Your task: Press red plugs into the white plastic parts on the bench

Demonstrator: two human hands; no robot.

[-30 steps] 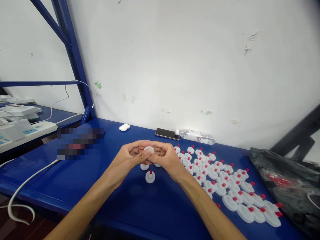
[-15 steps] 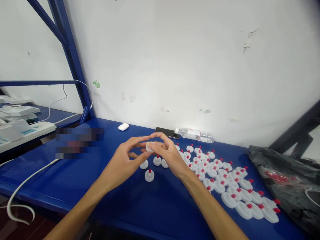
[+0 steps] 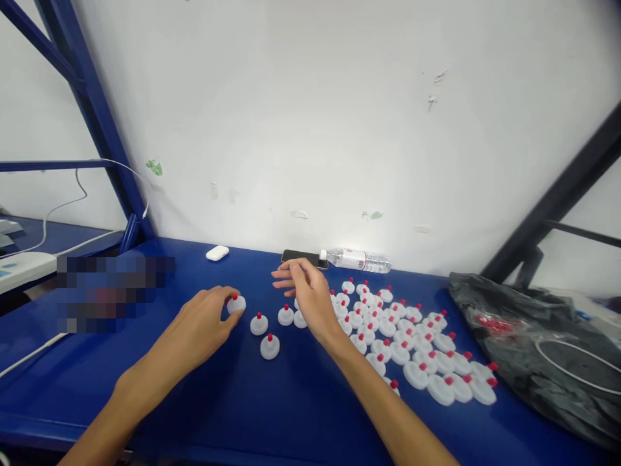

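Low over the blue table, my left hand (image 3: 206, 317) grips a round white cap with a red tip (image 3: 237, 303) between thumb and fingers, tip upward. Just right of it a similar white cap (image 3: 259, 325) and another one (image 3: 270, 347) stand on the table, red tips up. Further right is a third cap (image 3: 286, 315). My right hand (image 3: 310, 294) is raised, palm turned left, fingers stretched out and holding nothing. Behind its wrist spreads a large group of the same red-tipped white caps (image 3: 387, 327), partly hidden by my right hand and forearm.
Along the wall lie a white earbud case (image 3: 217, 253), a dark phone (image 3: 291, 256) and a clear plastic bottle (image 3: 356, 259) on its side. A black plastic bag (image 3: 524, 362) with a packet of red pieces (image 3: 499, 324) occupies the right end of the table (image 3: 233, 401).
My hands, earlier together around the white cap, have parted. My left hand has carried the cap left and down to the table; my right has let go and opened. The view has swung right.
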